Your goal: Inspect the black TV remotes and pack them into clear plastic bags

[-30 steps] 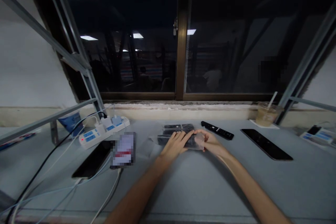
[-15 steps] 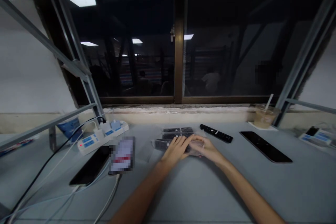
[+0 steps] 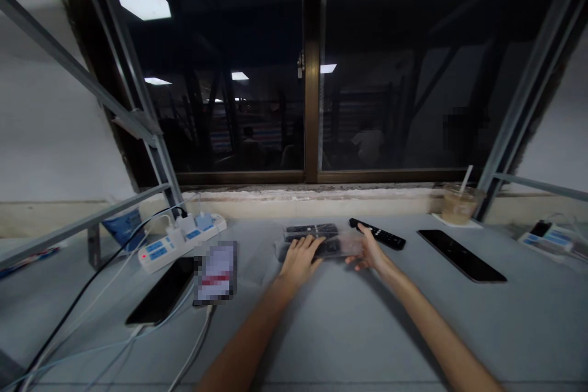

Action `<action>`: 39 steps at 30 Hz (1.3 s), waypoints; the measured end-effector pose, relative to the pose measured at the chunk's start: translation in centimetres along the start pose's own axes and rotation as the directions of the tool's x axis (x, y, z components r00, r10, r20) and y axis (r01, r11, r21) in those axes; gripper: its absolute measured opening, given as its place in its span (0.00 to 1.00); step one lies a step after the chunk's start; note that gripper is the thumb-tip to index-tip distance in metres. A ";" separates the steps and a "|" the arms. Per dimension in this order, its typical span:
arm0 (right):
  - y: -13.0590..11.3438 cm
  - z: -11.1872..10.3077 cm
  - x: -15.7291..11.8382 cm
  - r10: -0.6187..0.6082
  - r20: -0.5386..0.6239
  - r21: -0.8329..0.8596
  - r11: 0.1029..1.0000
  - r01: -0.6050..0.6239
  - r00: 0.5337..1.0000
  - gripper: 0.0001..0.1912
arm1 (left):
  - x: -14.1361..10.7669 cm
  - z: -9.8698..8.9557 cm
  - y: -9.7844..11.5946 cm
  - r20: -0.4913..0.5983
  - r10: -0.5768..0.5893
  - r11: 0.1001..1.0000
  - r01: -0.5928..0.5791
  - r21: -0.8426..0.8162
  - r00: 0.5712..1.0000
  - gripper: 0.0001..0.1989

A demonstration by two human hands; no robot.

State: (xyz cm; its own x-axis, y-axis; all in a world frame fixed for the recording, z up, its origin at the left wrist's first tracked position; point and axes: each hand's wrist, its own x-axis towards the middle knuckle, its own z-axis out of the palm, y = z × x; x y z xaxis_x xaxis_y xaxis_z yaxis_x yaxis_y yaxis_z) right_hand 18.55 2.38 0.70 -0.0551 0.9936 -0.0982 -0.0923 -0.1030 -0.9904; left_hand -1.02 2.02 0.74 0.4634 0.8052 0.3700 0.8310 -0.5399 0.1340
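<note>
Several black remote controls in clear plastic sleeves [image 3: 298, 231] lie side by side on the grey table. My left hand [image 3: 299, 258] rests over the nearest wrapped remote [image 3: 329, 249], its fingers across the top and the thumb at the near side. By the right end of that sleeve is my right hand [image 3: 371, 252], thumb raised and fingers apart, touching or just beside the loose plastic; blur hides the exact contact. A bare black remote control [image 3: 383, 236] lies just behind my right hand.
To the left are a power strip [image 3: 158, 252] with plugs and cables, a black phone [image 3: 162, 291] and a lit phone [image 3: 215, 272]. A black tablet-like device [image 3: 462, 255] and a drink cup [image 3: 459, 205] with a straw stand right. Metal frame posts [image 3: 163, 165] flank the window.
My right hand has moved slightly right, away from my left hand, and its thumb and fingers have spread. My left hand has shifted a little left along the wrapped remote.
</note>
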 end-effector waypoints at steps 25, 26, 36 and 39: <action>2.2 -1.2 1.9 -0.205 -0.179 -0.270 0.951 0.152 0.962 0.12 | 0.2 -1.1 -3.1 -0.302 -0.407 0.907 0.422 -0.019 0.862 0.12; 2.1 -1.2 1.8 -0.199 -0.178 -0.271 0.951 0.146 0.964 0.12 | 0.2 -1.2 -3.3 -0.307 -0.426 0.897 0.441 -0.021 0.851 0.11; 2.3 -1.0 1.8 -0.168 -0.137 -0.240 0.962 0.132 0.976 0.06 | -0.3 -2.8 -4.9 -0.343 -0.585 0.799 0.595 -0.088 0.735 0.13; 2.2 -0.8 1.7 -0.148 -0.146 -0.224 0.968 0.113 0.978 0.06 | -0.4 -2.9 -5.4 -0.332 -0.626 0.768 0.633 -0.100 0.706 0.14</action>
State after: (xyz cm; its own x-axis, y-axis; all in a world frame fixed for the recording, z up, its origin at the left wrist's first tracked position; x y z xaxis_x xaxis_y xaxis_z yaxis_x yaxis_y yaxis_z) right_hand 19.04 3.92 -1.69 0.1050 0.9938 0.0359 0.1268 0.0224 -0.9917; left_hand -6.66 3.89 2.55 -0.2949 0.8246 0.4828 0.9005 0.0710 0.4289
